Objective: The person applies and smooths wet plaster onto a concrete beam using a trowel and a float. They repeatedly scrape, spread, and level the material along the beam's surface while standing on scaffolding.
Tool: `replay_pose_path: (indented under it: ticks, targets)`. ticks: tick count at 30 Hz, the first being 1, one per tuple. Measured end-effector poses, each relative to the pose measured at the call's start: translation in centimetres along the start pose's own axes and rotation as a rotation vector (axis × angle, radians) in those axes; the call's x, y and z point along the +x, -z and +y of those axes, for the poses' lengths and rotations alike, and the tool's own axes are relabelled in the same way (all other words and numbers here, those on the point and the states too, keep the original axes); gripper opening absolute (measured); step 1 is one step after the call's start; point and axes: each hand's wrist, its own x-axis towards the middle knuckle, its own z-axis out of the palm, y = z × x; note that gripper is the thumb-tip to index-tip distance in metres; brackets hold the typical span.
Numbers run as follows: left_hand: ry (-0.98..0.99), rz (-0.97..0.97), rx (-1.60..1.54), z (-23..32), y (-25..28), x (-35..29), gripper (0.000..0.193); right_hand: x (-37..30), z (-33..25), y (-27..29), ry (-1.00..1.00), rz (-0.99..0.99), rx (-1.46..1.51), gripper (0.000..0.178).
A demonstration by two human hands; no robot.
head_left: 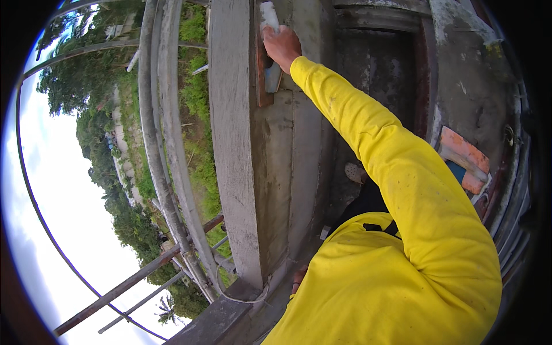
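Observation:
My right hand, at the end of a yellow sleeve, reaches to the top of the view. Its fingers are closed round a trowel-like plastering tool with a whitish end and a blue-grey flat part below the hand; the grip itself is hidden. Right beside it, a reddish-brown wooden strip runs along the edge of the grey concrete wall. Of my left hand, only a sliver shows past my torso, low by the wall's foot; its fingers are hidden.
Left of the wall stand metal scaffold pipes, with greenery beyond them. A pale cord lies across the ledge at the wall's lower end. On the right, an orange hand float lies near a blue piece. My shoe is on the dark floor.

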Motion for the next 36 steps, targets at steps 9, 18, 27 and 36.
replay_pose_path:
  ticks: [9,18,27,36]
  targets:
    - [0.142,-0.413,0.22,25.2,12.7,3.3,0.027,-29.7,16.6,2.5,-0.419,-0.42,0.008,0.044]
    - [-0.385,0.47,0.367,54.3,24.2,7.1,0.073,-24.4,3.2,11.4,-0.157,-0.529,-0.111,0.043]
    - [-0.379,0.681,0.243,46.5,33.1,7.4,0.047,-30.4,-7.1,9.7,0.162,-1.195,0.14,0.048]
    - [-0.276,0.513,0.118,30.6,34.8,1.7,0.036,-22.2,2.1,25.6,0.045,-0.439,-0.042,0.046]
